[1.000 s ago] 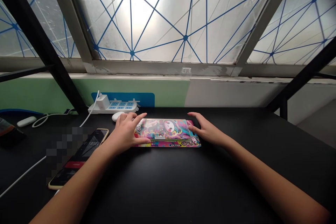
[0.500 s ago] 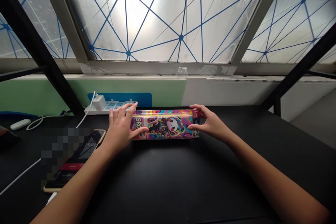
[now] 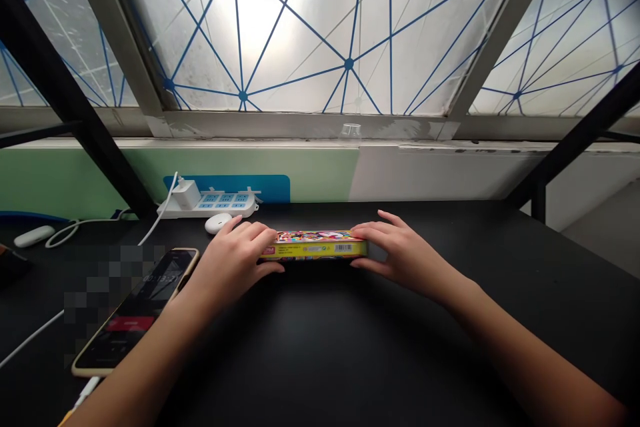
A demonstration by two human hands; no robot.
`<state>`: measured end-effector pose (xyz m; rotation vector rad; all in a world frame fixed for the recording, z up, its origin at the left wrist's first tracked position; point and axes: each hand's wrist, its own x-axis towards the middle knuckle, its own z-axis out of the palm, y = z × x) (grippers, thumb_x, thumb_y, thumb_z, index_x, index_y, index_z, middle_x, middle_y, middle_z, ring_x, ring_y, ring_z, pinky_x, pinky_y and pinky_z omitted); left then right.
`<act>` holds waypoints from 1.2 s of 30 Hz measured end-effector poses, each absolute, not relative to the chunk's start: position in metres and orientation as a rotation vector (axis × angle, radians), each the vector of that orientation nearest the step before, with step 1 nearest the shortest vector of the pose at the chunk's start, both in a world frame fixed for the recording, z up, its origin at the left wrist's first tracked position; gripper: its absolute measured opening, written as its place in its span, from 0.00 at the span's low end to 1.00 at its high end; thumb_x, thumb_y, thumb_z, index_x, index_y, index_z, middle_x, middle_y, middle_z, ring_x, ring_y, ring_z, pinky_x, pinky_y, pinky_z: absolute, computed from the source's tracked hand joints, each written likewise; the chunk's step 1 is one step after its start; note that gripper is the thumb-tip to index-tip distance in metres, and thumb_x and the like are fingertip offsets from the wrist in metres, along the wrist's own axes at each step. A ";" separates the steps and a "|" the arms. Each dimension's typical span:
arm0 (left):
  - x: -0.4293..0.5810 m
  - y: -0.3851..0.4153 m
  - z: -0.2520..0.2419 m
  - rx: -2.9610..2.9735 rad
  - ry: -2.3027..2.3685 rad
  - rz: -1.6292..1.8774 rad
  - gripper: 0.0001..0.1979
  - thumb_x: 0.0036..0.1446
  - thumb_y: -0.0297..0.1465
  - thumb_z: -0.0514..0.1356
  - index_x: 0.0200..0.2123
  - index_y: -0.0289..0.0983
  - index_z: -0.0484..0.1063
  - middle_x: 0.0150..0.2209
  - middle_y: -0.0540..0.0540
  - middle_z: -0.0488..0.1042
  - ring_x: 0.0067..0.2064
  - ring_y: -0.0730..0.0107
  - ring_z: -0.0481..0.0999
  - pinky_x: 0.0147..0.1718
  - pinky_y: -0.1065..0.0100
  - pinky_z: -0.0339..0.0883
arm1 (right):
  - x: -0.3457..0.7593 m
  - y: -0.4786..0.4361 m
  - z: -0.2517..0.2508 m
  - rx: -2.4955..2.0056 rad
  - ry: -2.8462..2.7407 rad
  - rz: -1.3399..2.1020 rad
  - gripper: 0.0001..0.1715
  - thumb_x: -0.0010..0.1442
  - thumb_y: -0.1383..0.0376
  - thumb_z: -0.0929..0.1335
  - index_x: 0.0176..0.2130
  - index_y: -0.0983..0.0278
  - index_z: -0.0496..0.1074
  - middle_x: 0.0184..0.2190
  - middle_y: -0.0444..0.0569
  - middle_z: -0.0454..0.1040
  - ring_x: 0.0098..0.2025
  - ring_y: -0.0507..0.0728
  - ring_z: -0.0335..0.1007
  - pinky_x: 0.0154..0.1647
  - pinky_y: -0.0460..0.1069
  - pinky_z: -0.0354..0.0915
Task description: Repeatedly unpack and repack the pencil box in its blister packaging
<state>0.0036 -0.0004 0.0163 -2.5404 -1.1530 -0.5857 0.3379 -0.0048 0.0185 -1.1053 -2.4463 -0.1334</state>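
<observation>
A colourful pencil box in clear packaging lies on the black table, its yellow side edge with a barcode turned toward me. My left hand grips its left end, fingers over the top and thumb at the front. My right hand grips its right end the same way. Both forearms reach in from the bottom of the view.
A phone with a lit screen lies to the left with a white cable. A white power strip with a plugged charger, a small white earbud case and another white device sit near the wall under the window.
The pencil box was lifted and tipped up to face me, then rolled over; it now rests low on the table with its yellow edge toward me. Both hands stayed on its ends.
</observation>
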 end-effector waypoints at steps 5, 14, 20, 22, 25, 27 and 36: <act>0.015 -0.005 0.012 -2.638 -1.100 -0.500 0.20 0.53 0.41 0.71 0.45 0.38 0.73 0.43 0.42 0.79 0.44 0.52 0.77 0.51 0.50 0.66 | 0.326 -0.010 0.011 -1.104 -2.571 -0.060 0.23 0.62 0.59 0.70 0.56 0.57 0.70 0.57 0.53 0.74 0.56 0.64 0.72 0.65 0.67 0.56; 0.023 0.001 -0.004 -2.751 -1.400 -0.494 0.40 0.61 0.56 0.56 0.66 0.36 0.60 0.67 0.34 0.61 0.68 0.43 0.57 0.62 0.45 0.56 | 0.307 -0.011 -0.007 -1.131 -2.749 0.072 0.43 0.65 0.54 0.68 0.71 0.55 0.50 0.72 0.53 0.49 0.72 0.67 0.45 0.69 0.66 0.49; 0.019 0.004 -0.008 -2.788 -1.727 -0.329 0.46 0.59 0.62 0.48 0.70 0.38 0.52 0.72 0.37 0.47 0.72 0.42 0.43 0.64 0.39 0.49 | 0.313 -0.009 0.009 -1.171 -2.766 0.259 0.41 0.64 0.46 0.66 0.70 0.49 0.51 0.71 0.48 0.50 0.72 0.67 0.46 0.69 0.67 0.48; 0.019 0.004 -0.008 -2.791 -1.744 -0.329 0.47 0.59 0.62 0.48 0.71 0.38 0.50 0.72 0.37 0.46 0.73 0.43 0.43 0.64 0.40 0.49 | 0.321 -0.008 0.017 -1.206 -2.748 0.363 0.40 0.63 0.44 0.66 0.69 0.49 0.55 0.70 0.48 0.53 0.71 0.67 0.48 0.69 0.65 0.50; 0.018 0.004 -0.009 -2.793 -1.737 -0.345 0.46 0.59 0.61 0.49 0.71 0.38 0.51 0.72 0.36 0.46 0.72 0.44 0.44 0.64 0.42 0.50 | 0.344 -0.006 0.030 -1.275 -2.689 0.525 0.34 0.64 0.45 0.67 0.64 0.52 0.65 0.66 0.47 0.62 0.70 0.67 0.53 0.67 0.63 0.57; 0.017 0.004 -0.011 -2.791 -1.702 -0.387 0.45 0.60 0.61 0.49 0.70 0.38 0.52 0.72 0.36 0.48 0.72 0.44 0.45 0.64 0.42 0.51 | 0.361 -0.003 0.037 -1.282 -2.648 0.599 0.26 0.65 0.48 0.67 0.59 0.51 0.71 0.62 0.45 0.69 0.67 0.67 0.58 0.65 0.62 0.61; 0.017 0.003 -0.011 -2.778 -1.704 -0.300 0.43 0.61 0.60 0.47 0.71 0.40 0.51 0.73 0.38 0.45 0.72 0.42 0.43 0.63 0.38 0.49 | 0.320 -0.010 0.016 -1.306 -2.567 0.143 0.39 0.64 0.45 0.66 0.68 0.55 0.60 0.69 0.53 0.57 0.68 0.69 0.57 0.65 0.65 0.58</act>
